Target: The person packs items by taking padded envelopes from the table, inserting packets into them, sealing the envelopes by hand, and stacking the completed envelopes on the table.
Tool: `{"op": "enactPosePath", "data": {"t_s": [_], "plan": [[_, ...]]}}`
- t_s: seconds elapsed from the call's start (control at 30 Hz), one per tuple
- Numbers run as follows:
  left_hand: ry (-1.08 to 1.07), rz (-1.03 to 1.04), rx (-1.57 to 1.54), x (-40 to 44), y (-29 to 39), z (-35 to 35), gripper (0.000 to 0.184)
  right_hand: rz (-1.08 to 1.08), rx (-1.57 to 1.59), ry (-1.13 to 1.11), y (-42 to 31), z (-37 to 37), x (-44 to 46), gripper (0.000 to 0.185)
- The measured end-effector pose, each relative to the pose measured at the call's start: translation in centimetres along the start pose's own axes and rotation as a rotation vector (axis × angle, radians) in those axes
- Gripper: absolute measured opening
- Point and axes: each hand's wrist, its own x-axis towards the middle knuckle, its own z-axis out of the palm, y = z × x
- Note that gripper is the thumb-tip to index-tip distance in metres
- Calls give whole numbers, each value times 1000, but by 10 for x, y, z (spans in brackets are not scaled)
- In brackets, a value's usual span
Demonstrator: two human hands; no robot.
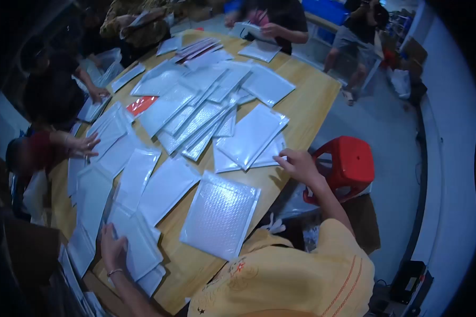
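Many white padded envelopes cover the wooden table [317, 90]. One bubble-textured envelope [220, 214] lies flat at the near edge, between my two hands. My right hand [297, 165] is at the table's right edge, its thumb and forefinger at the corner of a white envelope [226, 161] that lies partly under another envelope [253, 134]. At the lower left my left hand [113, 247] is closed at the left edge of a white envelope [137, 245] on a small stack. What its fingers grip is partly hidden.
A red stool [353, 161] stands right of the table, near a cardboard box [362, 222]. Co-workers' hands [84, 143] reach in from the left. Another person [275, 24] handles an envelope at the far side. One person [360, 39] sits at the back right.
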Motion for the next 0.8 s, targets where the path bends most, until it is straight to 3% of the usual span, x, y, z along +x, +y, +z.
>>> {"op": "enactPosePath", "data": {"t_s": [0.07,0.1,0.17,0.23,0.27,0.3,0.33,0.37,0.43,0.5,0.57,0.6,0.67,0.73,0.77,0.8], "plan": [[63,77,70,10,-39,16,67,23,7,260,33,-24,-10,20],[72,106,41,14,-34,17,67,23,-23,289,52,-36,-17,20],[-38,-33,-22,16,-19,-4,74,-10,-161,506,97,-56,-32,15],[0,-10,-72,27,-3,1,75,150,-396,539,162,-68,-61,15],[25,-14,-93,26,3,-1,76,321,-658,429,191,-71,-81,15],[43,-29,-107,20,3,-4,77,525,-890,200,262,-63,-110,16],[61,-61,-118,9,-1,-7,78,707,-1116,-52,270,-58,-115,18],[46,-115,-189,15,-23,0,77,617,-1074,4,278,-51,-126,18],[28,-160,-186,13,-18,-9,74,450,-1020,-24,190,-59,-106,18],[47,-170,-163,7,3,-23,56,9,-225,241,111,-40,-55,19],[-20,-395,-85,2,20,-33,41,125,269,-2,21,-13,-17,25],[115,-245,52,3,-2,-20,31,-38,299,-127,-4,5,-1,28],[233,-202,92,-14,6,-18,29,-402,353,-227,-44,50,22,37],[258,-263,-74,-36,34,-13,28,-416,-33,-505,-71,66,37,52],[366,-171,-119,-45,29,-5,29,-467,-22,-501,-87,74,41,52],[372,-207,-198,-56,23,-2,27,-371,-177,-613,-97,80,42,58]]}}
